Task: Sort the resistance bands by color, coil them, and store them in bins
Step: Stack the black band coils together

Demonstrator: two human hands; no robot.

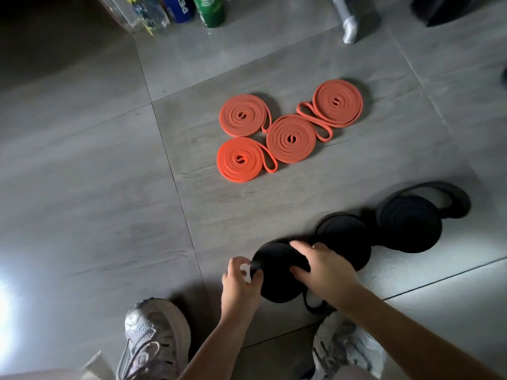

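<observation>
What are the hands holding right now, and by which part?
The nearest black coiled band: left hand pinches its left edge, right hand curls over its right side.

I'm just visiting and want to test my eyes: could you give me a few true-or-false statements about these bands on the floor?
1. Four orange coils lie on the floor. True.
2. The person is handling an orange one. False: the left hand and right hand grip the nearest black coil.
3. Three black coils show in all. True.
4. The orange coils sit inside a bin. False: they lie on the floor.
</observation>
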